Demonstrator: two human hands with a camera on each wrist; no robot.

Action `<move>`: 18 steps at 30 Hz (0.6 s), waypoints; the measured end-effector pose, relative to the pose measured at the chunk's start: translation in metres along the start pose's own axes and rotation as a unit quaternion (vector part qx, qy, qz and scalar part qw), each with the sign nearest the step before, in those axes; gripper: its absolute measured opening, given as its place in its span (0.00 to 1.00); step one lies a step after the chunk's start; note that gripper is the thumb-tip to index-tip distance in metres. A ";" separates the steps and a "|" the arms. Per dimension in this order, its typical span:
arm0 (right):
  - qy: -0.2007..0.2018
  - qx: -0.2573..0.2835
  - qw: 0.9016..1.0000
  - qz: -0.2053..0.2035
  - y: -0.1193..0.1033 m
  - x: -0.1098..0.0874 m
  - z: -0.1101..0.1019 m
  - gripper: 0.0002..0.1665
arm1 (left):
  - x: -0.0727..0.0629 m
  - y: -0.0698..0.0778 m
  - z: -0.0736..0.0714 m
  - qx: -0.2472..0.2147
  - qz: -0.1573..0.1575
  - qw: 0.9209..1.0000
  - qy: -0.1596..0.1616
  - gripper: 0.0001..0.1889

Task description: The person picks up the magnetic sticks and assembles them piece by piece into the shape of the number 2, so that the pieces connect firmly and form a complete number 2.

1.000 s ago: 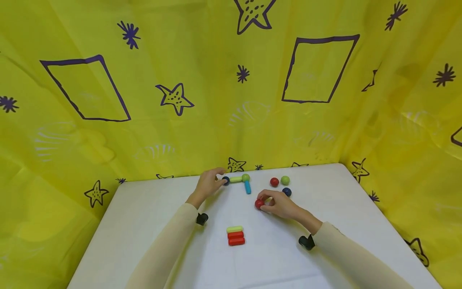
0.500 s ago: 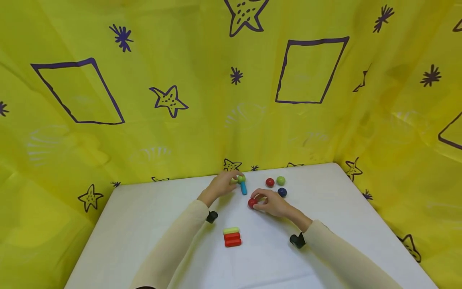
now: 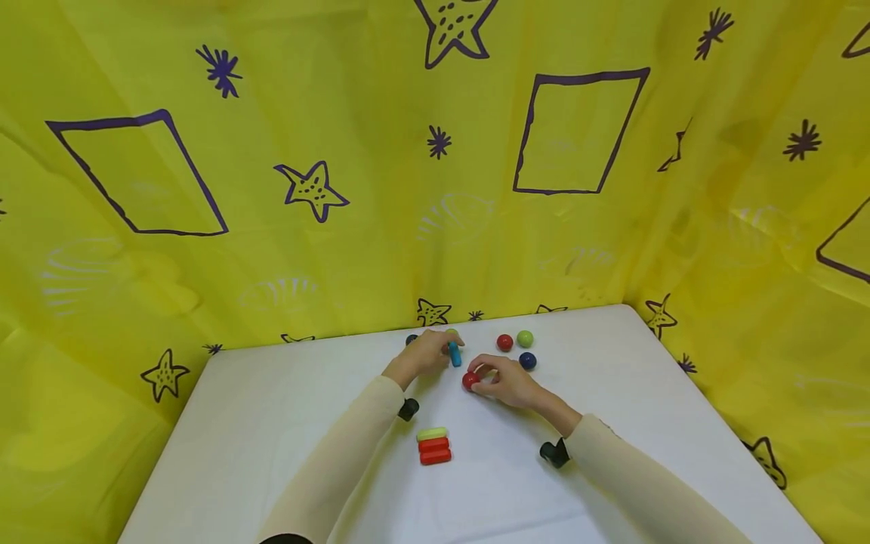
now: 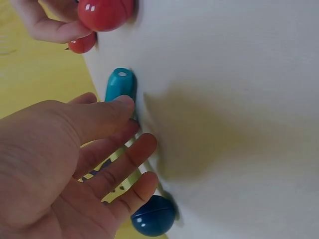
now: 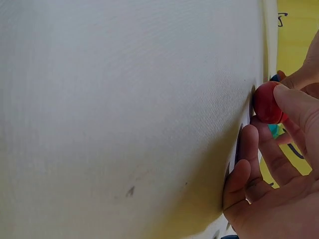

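Observation:
On the white table [image 3: 272, 423] lies a small chain: a dark blue ball [image 3: 411, 339], a yellow-green rod [image 4: 130, 179] and a teal rod [image 3: 454, 353]. My left hand [image 3: 440, 347] lies over the yellow-green rod and hides its joint with the teal rod. In the left wrist view its fingers [image 4: 124, 164] are nearly straight on that rod, the thumb touches the teal rod [image 4: 121, 84], and the dark blue ball [image 4: 153, 215] shows below. My right hand [image 3: 485, 378] pinches a red ball [image 3: 470, 380] just below the teal rod's free end. The same red ball [image 5: 266, 103] shows between thumb and fingers.
A red ball [image 3: 504, 342], a green ball [image 3: 525, 338] and another dark blue ball [image 3: 528, 360] lie loose behind my right hand. A yellow-green rod [image 3: 432, 434] and two red rods [image 3: 435, 451] lie side by side nearer me. Yellow patterned cloth [image 3: 204, 264] walls the table's back and right.
My left hand slid right from the dark blue ball's end onto the yellow-green rod and its joint. My right hand carried the red ball left, closer to the teal rod.

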State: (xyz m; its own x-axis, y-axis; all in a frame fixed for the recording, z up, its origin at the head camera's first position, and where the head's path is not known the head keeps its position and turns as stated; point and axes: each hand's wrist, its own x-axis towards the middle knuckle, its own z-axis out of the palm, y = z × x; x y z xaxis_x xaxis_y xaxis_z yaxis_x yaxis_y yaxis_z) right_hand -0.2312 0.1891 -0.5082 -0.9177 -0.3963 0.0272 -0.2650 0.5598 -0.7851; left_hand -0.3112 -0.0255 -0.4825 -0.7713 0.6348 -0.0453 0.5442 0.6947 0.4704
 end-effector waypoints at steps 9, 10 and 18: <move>0.012 -0.011 1.000 0.009 0.001 0.003 0.005 0.14 | 0.003 -0.004 0.013 0.007 0.004 1.000 0.011 0.16; 0.013 -0.012 1.000 0.008 0.002 0.003 0.005 0.14 | 0.003 -0.004 0.014 0.011 0.006 1.000 0.015 0.15; 0.014 -0.010 1.000 0.010 0.004 0.003 0.005 0.14 | 0.004 -0.005 0.017 0.031 0.009 0.999 0.030 0.13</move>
State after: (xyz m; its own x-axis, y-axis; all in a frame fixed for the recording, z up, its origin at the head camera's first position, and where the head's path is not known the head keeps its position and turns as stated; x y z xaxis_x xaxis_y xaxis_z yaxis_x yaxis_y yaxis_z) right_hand -0.2335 0.1867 -0.5147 -0.9307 -0.3645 0.0299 -0.2527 0.5818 -0.7731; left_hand -0.3115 -0.0206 -0.4999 -0.7787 0.6272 0.0170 0.5764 0.7044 0.4143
